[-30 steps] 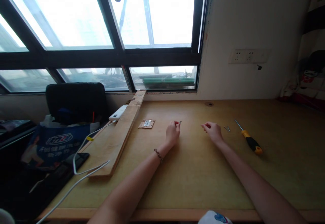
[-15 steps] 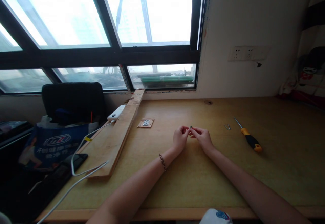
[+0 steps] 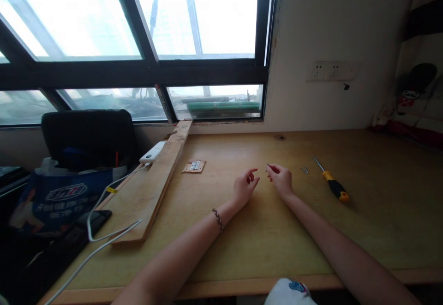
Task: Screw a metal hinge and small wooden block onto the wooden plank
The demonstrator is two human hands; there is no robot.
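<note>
My left hand point(image 3: 244, 188) is held above the middle of the table with thumb and fingers apart and nothing between them. Just to its right, my right hand point(image 3: 281, 180) pinches a small screw point(image 3: 266, 168) between thumb and fingertips; most of it is covered. A gap separates the two hands. Right of my right hand, a few loose screws point(image 3: 304, 170) lie on the table, and beyond them is a screwdriver point(image 3: 332, 182) with a yellow and black handle. A metal hinge point(image 3: 195, 165) rests on a small wooden piece point(image 3: 187, 168), to the left of my left hand.
A long wooden board point(image 3: 152, 194) lies along the table's left side, with a white power strip point(image 3: 152, 152) and white cable point(image 3: 90, 231) beside it. A black chair point(image 3: 88, 132) holds a blue bag point(image 3: 65, 199). Wall sockets point(image 3: 332, 71) are at the back right.
My hands, which met at the fingertips, have come apart. My right hand has drawn away with the small screw, and my left fingers have opened. The view has shifted slightly to the right.
</note>
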